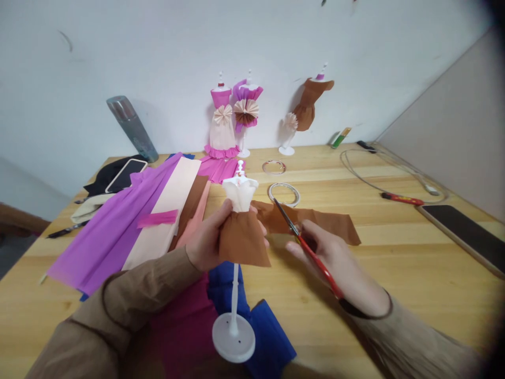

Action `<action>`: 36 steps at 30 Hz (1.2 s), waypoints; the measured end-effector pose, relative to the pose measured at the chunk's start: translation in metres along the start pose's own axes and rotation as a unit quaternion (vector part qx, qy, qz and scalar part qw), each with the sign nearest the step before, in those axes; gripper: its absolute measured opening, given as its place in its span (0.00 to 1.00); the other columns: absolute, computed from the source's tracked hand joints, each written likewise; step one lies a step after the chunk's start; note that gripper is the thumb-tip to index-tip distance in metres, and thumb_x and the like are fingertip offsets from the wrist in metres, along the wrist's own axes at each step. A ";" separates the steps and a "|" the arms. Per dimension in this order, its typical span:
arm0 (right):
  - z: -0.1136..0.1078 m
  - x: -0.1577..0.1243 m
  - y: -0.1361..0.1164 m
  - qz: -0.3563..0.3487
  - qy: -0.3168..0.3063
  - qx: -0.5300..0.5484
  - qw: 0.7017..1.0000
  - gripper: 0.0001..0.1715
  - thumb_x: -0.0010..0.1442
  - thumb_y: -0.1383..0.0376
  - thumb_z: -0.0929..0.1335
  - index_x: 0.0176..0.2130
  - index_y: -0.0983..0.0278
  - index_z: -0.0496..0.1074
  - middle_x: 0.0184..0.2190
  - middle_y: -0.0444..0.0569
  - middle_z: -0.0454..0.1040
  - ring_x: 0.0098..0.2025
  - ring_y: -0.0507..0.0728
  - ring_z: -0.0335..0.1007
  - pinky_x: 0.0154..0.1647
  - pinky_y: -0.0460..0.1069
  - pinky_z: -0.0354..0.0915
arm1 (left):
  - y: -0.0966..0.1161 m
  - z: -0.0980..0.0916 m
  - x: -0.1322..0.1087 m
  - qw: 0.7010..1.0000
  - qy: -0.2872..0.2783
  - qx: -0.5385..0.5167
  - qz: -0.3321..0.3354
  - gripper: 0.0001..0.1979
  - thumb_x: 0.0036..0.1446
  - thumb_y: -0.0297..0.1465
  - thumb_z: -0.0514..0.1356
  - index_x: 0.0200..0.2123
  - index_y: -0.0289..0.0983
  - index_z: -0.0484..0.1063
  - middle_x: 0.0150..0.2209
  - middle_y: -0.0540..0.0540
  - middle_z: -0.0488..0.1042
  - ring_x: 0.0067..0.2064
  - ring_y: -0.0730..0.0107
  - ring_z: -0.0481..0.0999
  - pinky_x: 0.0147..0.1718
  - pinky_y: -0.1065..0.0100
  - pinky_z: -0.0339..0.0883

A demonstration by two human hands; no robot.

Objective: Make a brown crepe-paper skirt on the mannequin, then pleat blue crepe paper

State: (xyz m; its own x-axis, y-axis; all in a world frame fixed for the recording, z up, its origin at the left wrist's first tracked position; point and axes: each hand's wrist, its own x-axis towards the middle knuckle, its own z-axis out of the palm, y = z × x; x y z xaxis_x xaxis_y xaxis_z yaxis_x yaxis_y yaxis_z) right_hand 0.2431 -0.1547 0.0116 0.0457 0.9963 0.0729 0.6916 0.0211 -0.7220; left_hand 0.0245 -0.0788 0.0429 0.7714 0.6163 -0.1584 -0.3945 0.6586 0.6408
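Observation:
My left hand (207, 239) is closed around the waist of a small white mannequin (239, 193) on a stand with a round base (233, 338). It pinches a brown crepe-paper skirt (243, 239) wrapped round the figure. My right hand (335, 260) grips red-handled scissors (305, 245), whose blades reach the brown paper strip (315, 221) that trails right from the skirt across the table.
Purple, cream, brown, pink and blue paper sheets (130, 221) lie at left and under the stand. Three dressed mannequins (244, 113) stand by the wall. Two tape rings (284, 193), a phone (125, 175), a grey bottle (132, 129), a red tool (402, 199), cable and a dark tablet (465, 234) are on the wooden table.

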 end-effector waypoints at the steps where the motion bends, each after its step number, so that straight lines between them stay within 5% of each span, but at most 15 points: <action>1: -0.001 0.005 0.004 0.004 -0.001 -0.080 0.997 0.20 0.57 0.48 0.68 0.35 0.62 0.67 0.21 0.45 0.70 0.23 0.56 0.68 0.25 0.48 0.57 | 0.001 -0.004 0.002 1.000 -0.002 -0.010 -0.001 0.25 0.57 0.49 0.60 0.44 0.32 0.72 0.37 0.39 0.79 0.37 0.57 0.81 0.41 0.59 0.72; 5: 0.006 0.013 0.013 0.022 -0.050 -0.291 0.955 0.17 0.58 0.55 0.67 0.43 0.63 0.72 0.33 0.56 0.80 0.34 0.65 0.77 0.27 0.50 0.58 | 0.005 -0.014 0.007 0.999 0.021 -0.041 0.006 0.22 0.60 0.47 0.56 0.40 0.32 0.73 0.34 0.39 0.79 0.34 0.57 0.80 0.38 0.58 0.72; 8: 0.013 0.011 0.013 0.006 -0.094 -0.338 0.936 0.18 0.60 0.57 0.65 0.47 0.63 0.73 0.37 0.58 0.81 0.37 0.67 0.79 0.27 0.50 0.59 | 0.007 -0.015 0.009 0.995 0.065 -0.070 0.003 0.24 0.63 0.48 0.51 0.39 0.32 0.73 0.34 0.38 0.78 0.34 0.57 0.80 0.35 0.59 0.72; 12: 0.011 0.011 0.011 -0.012 -0.132 -0.321 0.938 0.24 0.59 0.61 0.65 0.55 0.63 0.70 0.42 0.58 0.81 0.41 0.67 0.79 0.33 0.52 0.65 | 0.008 -0.014 0.011 0.993 0.089 -0.076 0.016 0.26 0.65 0.48 0.47 0.37 0.32 0.73 0.33 0.38 0.78 0.34 0.59 0.80 0.36 0.60 0.72; 18: -0.013 0.015 0.007 -0.106 -0.204 -0.180 0.956 0.30 0.56 0.69 0.66 0.58 0.61 0.69 0.55 0.55 0.75 0.50 0.62 0.76 0.46 0.51 0.68 | 0.003 -0.002 0.004 0.995 0.018 0.003 0.100 0.24 0.55 0.51 0.61 0.38 0.34 0.73 0.34 0.41 0.79 0.36 0.58 0.80 0.40 0.59 0.72; 20: -0.019 0.017 0.001 -0.113 -0.217 -0.171 0.954 0.29 0.56 0.70 0.66 0.58 0.59 0.71 0.51 0.53 0.78 0.48 0.61 0.77 0.44 0.51 0.69 | 0.002 0.004 -0.002 0.991 0.009 0.039 0.131 0.27 0.51 0.53 0.63 0.40 0.35 0.74 0.36 0.41 0.79 0.40 0.54 0.80 0.43 0.57 0.71; 24: -0.022 0.019 -0.016 -0.084 -0.125 -0.193 0.970 0.13 0.62 0.65 0.64 0.38 0.62 0.79 0.29 0.51 0.80 0.31 0.59 0.77 0.33 0.51 0.67 | 0.003 0.016 -0.011 0.976 0.008 0.087 0.197 0.27 0.51 0.53 0.64 0.44 0.36 0.74 0.39 0.40 0.80 0.50 0.50 0.78 0.49 0.55 0.69; 27: -0.022 0.020 -0.032 -0.109 0.004 -0.007 0.994 0.12 0.62 0.60 0.66 0.35 0.63 0.77 0.31 0.50 0.79 0.31 0.57 0.75 0.32 0.50 0.68 | 0.005 0.020 -0.016 0.966 0.009 0.117 0.229 0.26 0.49 0.52 0.65 0.41 0.37 0.76 0.40 0.40 0.80 0.53 0.51 0.76 0.53 0.55 0.68; 30: -0.024 0.019 -0.054 -0.136 0.101 0.185 0.968 0.08 0.60 0.60 0.69 0.35 0.61 0.77 0.31 0.47 0.77 0.29 0.53 0.70 0.29 0.48 0.66 | 0.007 0.021 -0.017 0.959 0.018 0.140 0.247 0.26 0.48 0.51 0.67 0.42 0.37 0.78 0.42 0.41 0.80 0.55 0.52 0.75 0.55 0.57 0.66; 36: -0.017 0.020 -0.099 -0.228 0.117 0.244 0.935 0.03 0.58 0.67 0.70 0.33 0.60 0.77 0.28 0.45 0.72 0.31 0.53 0.68 0.29 0.48 0.63 | 0.005 0.008 -0.015 0.947 0.015 0.180 0.267 0.24 0.55 0.49 0.63 0.49 0.40 0.76 0.48 0.45 0.79 0.59 0.57 0.71 0.58 0.62 0.64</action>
State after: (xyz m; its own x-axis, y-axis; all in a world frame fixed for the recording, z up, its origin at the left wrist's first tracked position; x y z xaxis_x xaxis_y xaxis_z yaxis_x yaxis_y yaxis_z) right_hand 0.1879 -0.1387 0.0961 0.0233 0.8303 0.5568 0.2693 0.5312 -0.8033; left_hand 0.0152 -0.0884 0.0543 0.4930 0.8359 0.2413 -0.5244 0.0642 0.8490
